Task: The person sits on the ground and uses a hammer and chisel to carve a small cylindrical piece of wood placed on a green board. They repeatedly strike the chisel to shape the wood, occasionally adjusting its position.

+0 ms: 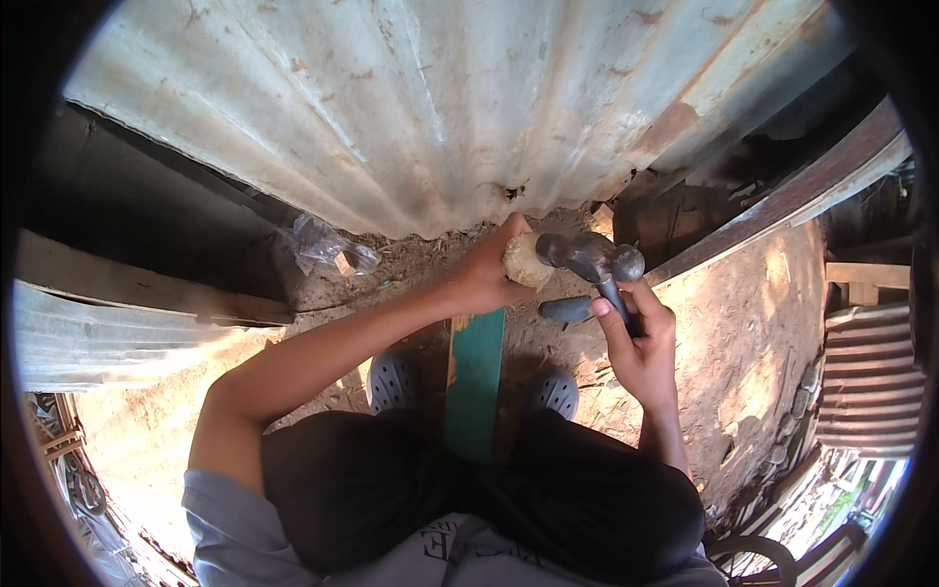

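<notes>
My left hand [486,274] grips a pale rounded lump [525,260], like a stone or wood block, holding it on the far end of a green painted board [476,377]. My right hand [638,347] is closed around the handle of a dark ball-peen hammer [591,256]. The hammer's head sits right beside the pale lump, touching or nearly touching it. A dark oblong piece [567,309] lies on the dirt just under the hammer. The green board runs between my knees toward my body.
I squat on bare dirt, with grey perforated clogs [393,380] either side of the board. A rusty corrugated metal sheet [430,108] stands straight ahead. A crumpled clear plastic bag [323,245] lies left. A wooden plank [127,284] and a beam [802,191] flank me.
</notes>
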### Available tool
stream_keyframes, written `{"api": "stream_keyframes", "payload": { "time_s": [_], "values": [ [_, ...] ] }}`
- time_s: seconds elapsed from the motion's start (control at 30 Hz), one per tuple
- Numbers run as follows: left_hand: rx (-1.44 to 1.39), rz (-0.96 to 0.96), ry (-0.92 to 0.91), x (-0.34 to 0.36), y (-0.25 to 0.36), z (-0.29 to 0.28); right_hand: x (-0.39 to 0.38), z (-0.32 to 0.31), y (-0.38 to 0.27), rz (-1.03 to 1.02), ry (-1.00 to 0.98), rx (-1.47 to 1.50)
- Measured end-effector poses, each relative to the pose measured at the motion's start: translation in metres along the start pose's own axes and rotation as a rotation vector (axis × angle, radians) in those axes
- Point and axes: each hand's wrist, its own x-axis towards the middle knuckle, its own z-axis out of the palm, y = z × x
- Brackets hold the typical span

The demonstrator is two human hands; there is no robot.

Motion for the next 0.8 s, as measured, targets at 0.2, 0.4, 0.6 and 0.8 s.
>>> {"api": "stream_keyframes", "payload": {
  "time_s": [0.2,0.4,0.6,0.8],
  "values": [
    [-0.021,-0.086,0.133,-0.013,-0.007,-0.007,-0.003,0.002,0.003,-0.013,0.017,0.04],
    [0.137,-0.11,-0.209,-0.012,0.0,-0.02,-0.005,0.002,-0.001,0.0,0.028,0.122],
    [0.033,-0.132,-0.075,-0.016,-0.003,-0.015,-0.005,0.003,-0.006,-0.005,0.043,0.187],
    [-0.119,-0.194,-0.228,-0.008,0.012,-0.033,-0.008,-0.002,-0.007,-0.004,0.028,0.181]
  ]
}}
